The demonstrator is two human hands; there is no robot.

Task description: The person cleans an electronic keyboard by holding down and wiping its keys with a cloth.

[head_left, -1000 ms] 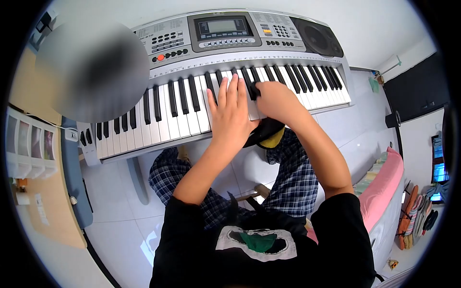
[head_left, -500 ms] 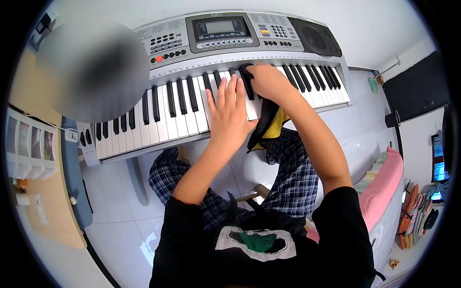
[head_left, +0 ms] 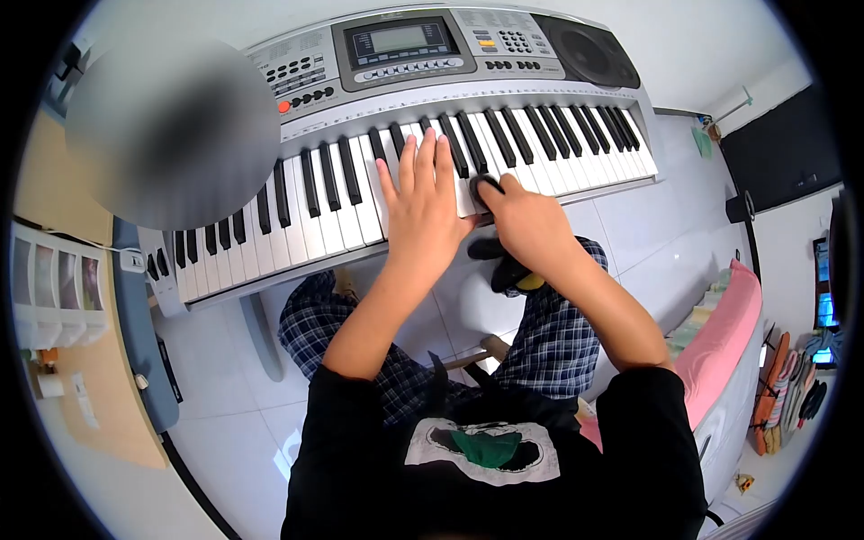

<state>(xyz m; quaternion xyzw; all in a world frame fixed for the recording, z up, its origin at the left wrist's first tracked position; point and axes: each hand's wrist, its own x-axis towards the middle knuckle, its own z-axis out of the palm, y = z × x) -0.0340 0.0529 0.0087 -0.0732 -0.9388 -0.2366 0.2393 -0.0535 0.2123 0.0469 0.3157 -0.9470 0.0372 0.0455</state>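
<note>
An electronic keyboard [head_left: 346,238] stretches across the upper half of the view. My left hand [head_left: 420,202] lies over its middle keys, fingers stretched out and apart, holding nothing. Just to the right, my right hand [head_left: 531,220] is closed on a black-and-yellow cloth [head_left: 506,274]. A dark fold of the cloth pokes out at the fingertips against the white keys, near the keys' front edge. The rest hangs below the hand in front of the keyboard, with a little yellow showing. Most of the cloth is hidden by the hand.
Above the keys are the display [head_left: 400,40] and a speaker [head_left: 589,52]. A blurred round shape [head_left: 171,135] covers the keyboard's left part. White drawers [head_left: 58,279] stand at left; a pink bed edge [head_left: 720,333] is at right. My knees are beneath the keyboard.
My right hand has drawn the cloth toward me, from the back of the keys to their front edge. The left hand stays nearly in place on the keys; the view shifts slightly.
</note>
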